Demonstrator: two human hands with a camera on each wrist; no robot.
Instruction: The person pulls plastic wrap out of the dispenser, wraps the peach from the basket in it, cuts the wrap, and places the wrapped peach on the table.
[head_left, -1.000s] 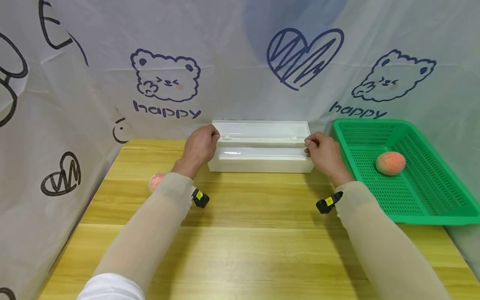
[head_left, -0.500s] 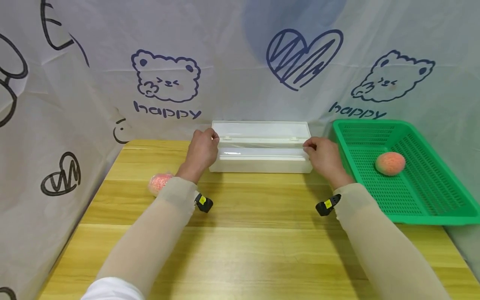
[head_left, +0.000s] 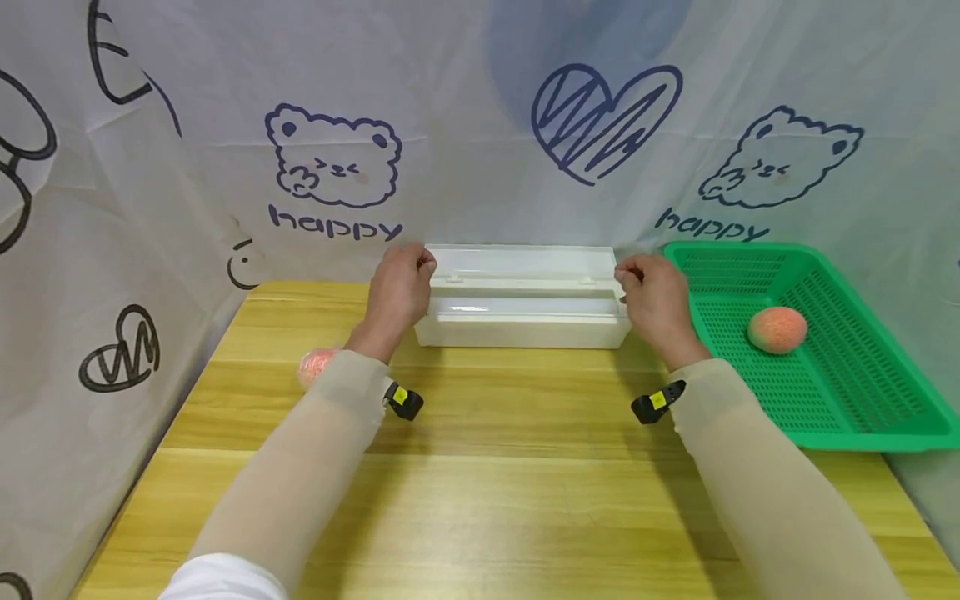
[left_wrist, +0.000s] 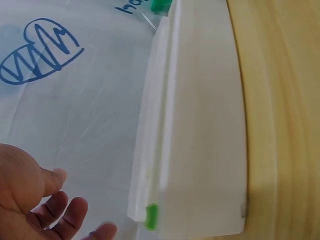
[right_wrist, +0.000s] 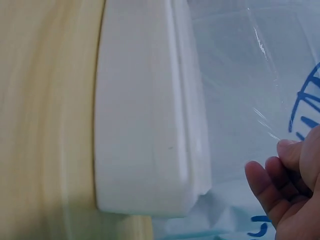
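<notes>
A long white cling film dispenser stands at the back of the table with its lid raised. Clear cling film stretches above it, seen by its glints and creases in the right wrist view. My left hand pinches the film by the dispenser's left end. By the right end, my right hand pinches the film between thumb and fingers. In the left wrist view, a small green piece sits at the dispenser's end.
A green basket with a peach inside stands at the right. A pink fruit in clear wrap lies left, partly behind my left forearm. A printed cloth hangs close behind the dispenser.
Both hands dipped a little toward the dispenser, then rose again. They are now slightly higher and farther apart than half a second ago.
</notes>
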